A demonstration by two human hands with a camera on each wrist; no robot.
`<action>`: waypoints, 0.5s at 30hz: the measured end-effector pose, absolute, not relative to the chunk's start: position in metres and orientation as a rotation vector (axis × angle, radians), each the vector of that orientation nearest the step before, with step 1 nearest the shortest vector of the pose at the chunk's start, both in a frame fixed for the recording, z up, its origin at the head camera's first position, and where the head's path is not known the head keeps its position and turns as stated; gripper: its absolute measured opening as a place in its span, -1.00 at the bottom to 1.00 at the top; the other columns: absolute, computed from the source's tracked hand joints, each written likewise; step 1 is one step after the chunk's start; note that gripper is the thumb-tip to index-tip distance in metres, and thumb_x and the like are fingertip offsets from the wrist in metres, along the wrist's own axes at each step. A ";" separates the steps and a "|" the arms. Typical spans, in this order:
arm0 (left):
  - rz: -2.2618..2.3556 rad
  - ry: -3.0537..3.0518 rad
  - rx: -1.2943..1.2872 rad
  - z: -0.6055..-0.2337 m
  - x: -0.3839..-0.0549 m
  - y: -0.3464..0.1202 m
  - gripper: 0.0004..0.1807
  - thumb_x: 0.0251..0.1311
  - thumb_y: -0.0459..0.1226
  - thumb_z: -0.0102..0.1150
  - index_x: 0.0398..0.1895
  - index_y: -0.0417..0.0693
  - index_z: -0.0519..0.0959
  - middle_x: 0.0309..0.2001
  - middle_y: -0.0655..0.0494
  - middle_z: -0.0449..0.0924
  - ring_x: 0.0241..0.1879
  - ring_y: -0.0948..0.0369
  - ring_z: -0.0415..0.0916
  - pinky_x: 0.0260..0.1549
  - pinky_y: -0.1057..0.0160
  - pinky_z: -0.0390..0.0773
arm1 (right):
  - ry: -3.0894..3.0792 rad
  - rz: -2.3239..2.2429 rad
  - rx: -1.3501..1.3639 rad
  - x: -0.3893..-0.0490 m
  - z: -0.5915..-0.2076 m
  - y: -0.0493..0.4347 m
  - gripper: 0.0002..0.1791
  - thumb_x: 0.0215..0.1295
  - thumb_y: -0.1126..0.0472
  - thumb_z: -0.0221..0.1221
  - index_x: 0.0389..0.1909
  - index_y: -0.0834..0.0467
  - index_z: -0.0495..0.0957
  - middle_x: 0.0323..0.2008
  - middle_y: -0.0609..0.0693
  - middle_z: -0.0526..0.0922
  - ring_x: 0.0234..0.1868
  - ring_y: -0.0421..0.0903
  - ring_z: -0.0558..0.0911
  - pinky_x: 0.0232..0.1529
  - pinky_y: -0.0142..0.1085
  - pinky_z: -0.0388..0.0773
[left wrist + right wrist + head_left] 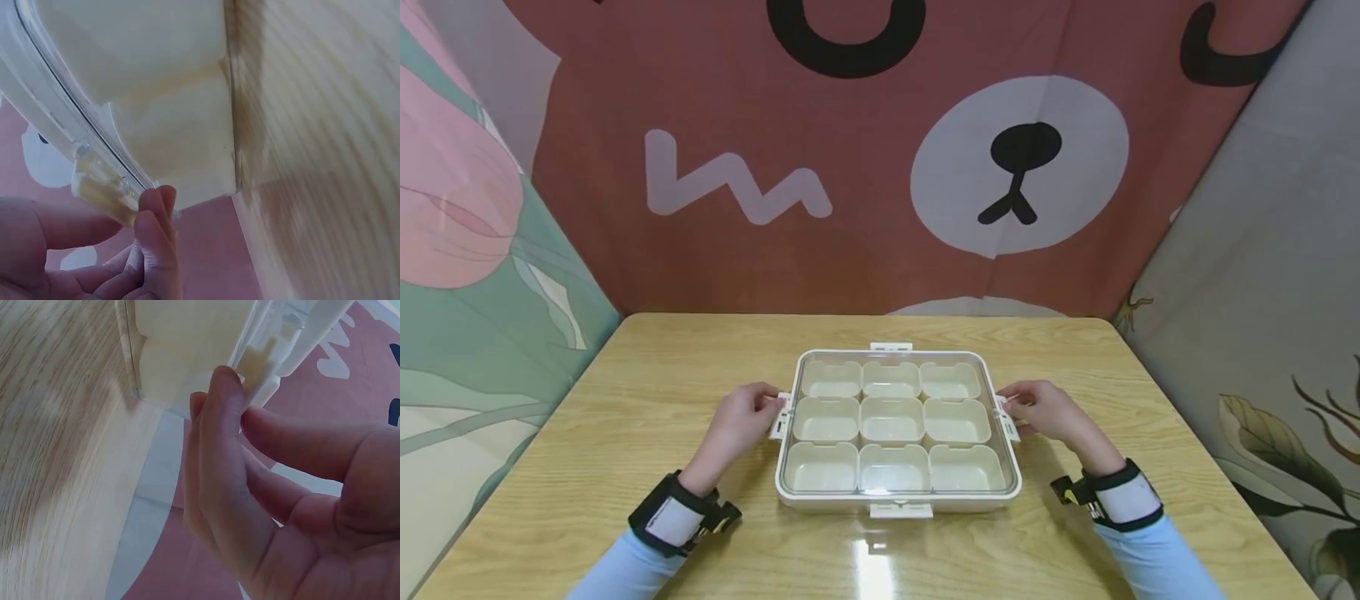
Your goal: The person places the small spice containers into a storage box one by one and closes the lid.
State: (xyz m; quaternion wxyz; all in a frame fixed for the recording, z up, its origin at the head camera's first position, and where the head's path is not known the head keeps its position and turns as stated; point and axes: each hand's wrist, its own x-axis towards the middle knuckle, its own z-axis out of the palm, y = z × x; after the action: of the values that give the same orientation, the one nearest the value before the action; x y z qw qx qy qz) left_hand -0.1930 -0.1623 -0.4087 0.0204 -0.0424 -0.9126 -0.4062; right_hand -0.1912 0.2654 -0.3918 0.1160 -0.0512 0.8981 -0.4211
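Note:
A clear storage box (891,503) with a white-rimmed lid stands on the table, with several cream cups (891,419) in rows inside. White latches stick out on its four sides. At the left side my left hand (741,425) pinches the left latch (103,187), thumb on its outer face and fingertips (153,231) behind its lower edge. On the opposite side my right hand (1048,410) pinches the right latch (265,390) between thumb and fingers. The front latch (901,510) and back latch (891,347) are untouched and tilt outward.
The wooden table (700,358) reaches back to a red cloth (865,258) with a bear print. Patterned cloths hang at left and right. Each wrist wears a black strap (673,512) with a camera mount.

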 end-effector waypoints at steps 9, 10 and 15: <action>-1.124 -2.801 -0.178 -0.412 -0.194 -0.162 -0.80 0.20 -0.30 0.15 -0.18 -0.25 0.61 -0.37 -0.05 0.63 -0.43 0.17 0.51 -0.49 0.26 0.47 | 2.737 -1.186 -0.117 -0.190 -0.395 0.263 -0.71 0.29 0.34 0.09 -0.03 0.43 0.50 -0.26 0.24 0.64 -0.33 -0.07 0.66 -0.33 -0.17 0.66; -1.101 -2.789 -0.189 -0.412 -0.194 -0.162 -0.81 0.19 -0.31 0.16 -0.20 -0.25 0.61 -0.37 -0.05 0.63 -0.42 0.16 0.52 -0.46 0.25 0.48 | 2.773 -1.168 -0.113 -0.189 -0.394 0.262 -0.73 0.28 0.33 0.12 -0.07 0.42 0.52 -0.27 0.23 0.65 -0.33 -0.07 0.66 -0.35 -0.19 0.66; -1.030 -2.739 -0.211 -0.412 -0.193 -0.159 -0.86 0.14 -0.35 0.21 -0.27 -0.24 0.65 -0.40 -0.03 0.65 -0.41 0.15 0.55 -0.42 0.23 0.51 | 2.957 -1.029 -0.079 -0.183 -0.386 0.254 -0.78 0.21 0.27 0.20 -0.20 0.35 0.62 -0.30 0.21 0.70 -0.39 -0.02 0.69 -0.42 -0.26 0.63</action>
State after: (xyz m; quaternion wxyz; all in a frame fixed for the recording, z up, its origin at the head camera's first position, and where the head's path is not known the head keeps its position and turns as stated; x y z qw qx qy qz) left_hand -0.1932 -0.1589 -0.4115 0.1038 -0.0714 -0.9285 -0.3494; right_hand -0.1832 0.2544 -0.3863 0.0049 -0.0253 0.9441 -0.3287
